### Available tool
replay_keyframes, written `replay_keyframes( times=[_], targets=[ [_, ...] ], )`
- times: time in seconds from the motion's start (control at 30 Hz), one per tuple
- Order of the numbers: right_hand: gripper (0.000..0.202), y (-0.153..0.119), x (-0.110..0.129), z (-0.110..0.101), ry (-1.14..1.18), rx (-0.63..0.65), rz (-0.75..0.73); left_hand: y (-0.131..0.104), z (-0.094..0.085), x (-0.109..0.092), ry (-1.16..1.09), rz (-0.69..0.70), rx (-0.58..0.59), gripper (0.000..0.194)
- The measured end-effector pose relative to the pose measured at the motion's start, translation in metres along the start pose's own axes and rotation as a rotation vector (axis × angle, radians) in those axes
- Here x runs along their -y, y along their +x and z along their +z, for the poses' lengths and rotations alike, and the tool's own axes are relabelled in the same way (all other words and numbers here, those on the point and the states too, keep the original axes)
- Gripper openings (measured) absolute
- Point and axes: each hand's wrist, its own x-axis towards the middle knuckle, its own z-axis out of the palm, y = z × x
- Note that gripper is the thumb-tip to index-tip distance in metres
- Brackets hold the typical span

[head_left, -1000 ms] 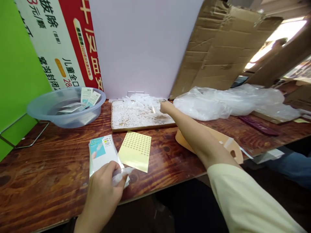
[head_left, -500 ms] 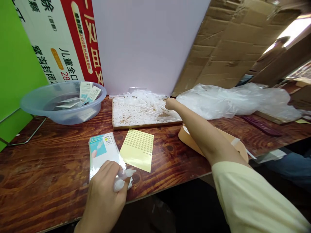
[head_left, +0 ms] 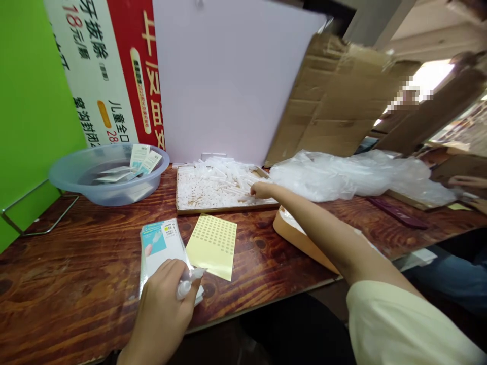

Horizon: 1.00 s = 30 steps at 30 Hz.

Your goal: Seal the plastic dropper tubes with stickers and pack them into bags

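My left hand (head_left: 165, 291) is closed around small translucent plastic dropper bottles (head_left: 185, 289); a rounded end and a narrow tip stick out past the thumb. It rests over the lower end of a stack of printed cards (head_left: 162, 253) in clear sleeves. Close to its fingertips lies a yellow sheet of round stickers (head_left: 213, 243). My right hand (head_left: 261, 189) reaches to the right side of a shallow cardboard tray (head_left: 228, 208), fingers curled together among clear thin tubes (head_left: 224, 170). Whatever the fingers pinch is hidden. Small white bits (head_left: 198, 195) fill the tray's left part.
A blue plastic basin (head_left: 110, 195) with several cards stands back left, beside a wire stand (head_left: 57, 223). An orange-tan box (head_left: 300, 243) lies beneath my right forearm. Clear plastic bags (head_left: 342, 175) and a dark red strip (head_left: 397, 213) lie right. A co-worker's hands (head_left: 472, 190) show far right.
My right hand has shifted slightly left and nearer within the tray, with its fingers now showing. My left hand still grips the bottles. The camera view has tilted up a little.
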Motion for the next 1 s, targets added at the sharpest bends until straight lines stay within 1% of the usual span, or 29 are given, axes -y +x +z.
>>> replay_keyframes(
  times=[0.13, 0.2, 0.3, 0.37, 0.43, 0.5, 0.57, 0.6, 0.67, 0.7, 0.73, 0.8, 0.83, 0.93, 1.0],
  targets=[
    [0.028, -0.016, 0.009, -0.006, 0.047, -0.12, 0.053, 0.0, 0.004, 0.004, 0.021, 0.033, -0.051, 0.033],
    [0.029, -0.025, 0.013, -0.01, 0.088, -0.21, 0.075, 0.001, 0.005, 0.006, 0.021, 0.038, -0.056, 0.034],
    [0.028, -0.039, 0.021, -0.016, 0.182, -0.374, 0.097, 0.002, 0.006, 0.008, -0.006, -0.008, -0.031, 0.036],
    [0.027, -0.049, 0.035, -0.02, 0.274, -0.484, 0.093, 0.002, 0.006, 0.008, -0.053, -0.048, 0.025, 0.037],
    [0.025, -0.065, 0.055, -0.021, 0.388, -0.57, 0.051, 0.002, 0.007, 0.006, -0.121, -0.095, 0.074, 0.034],
    [0.024, -0.087, 0.082, -0.017, 0.515, -0.621, -0.042, 0.001, 0.007, 0.005, -0.188, -0.142, 0.056, 0.03],
    [0.021, -0.115, 0.112, -0.005, 0.645, -0.642, -0.173, 0.002, 0.004, 0.004, -0.211, -0.179, -0.001, 0.03],
    [0.023, -0.13, 0.127, 0.003, 0.703, -0.637, -0.237, 0.003, 0.002, 0.004, -0.202, -0.192, -0.015, 0.03],
    [0.025, -0.157, 0.155, 0.02, 0.822, -0.593, -0.357, 0.005, -0.002, 0.007, -0.156, -0.24, -0.019, 0.032],
    [0.025, -0.17, 0.166, 0.029, 0.984, -0.522, -0.501, 0.006, -0.004, 0.008, -0.136, -0.281, -0.009, 0.034],
    [0.026, -0.18, 0.175, 0.037, 1.086, -0.505, -0.592, 0.006, -0.006, 0.01, -0.126, -0.323, 0.006, 0.036],
    [0.027, -0.196, 0.185, 0.047, 1.206, -0.486, -0.716, 0.006, -0.009, 0.013, -0.121, -0.389, 0.025, 0.038],
    [0.028, -0.202, 0.187, 0.05, 1.233, -0.496, -0.731, 0.006, -0.011, 0.014, -0.122, -0.403, 0.032, 0.039],
    [0.026, -0.211, 0.183, 0.049, 1.304, -0.536, -0.699, 0.004, -0.013, 0.013, -0.123, -0.423, 0.048, 0.039],
    [0.021, -0.214, 0.18, 0.047, 1.283, -0.561, -0.713, 0.002, -0.013, 0.008, -0.157, -0.416, 0.091, 0.037]
  ],
)
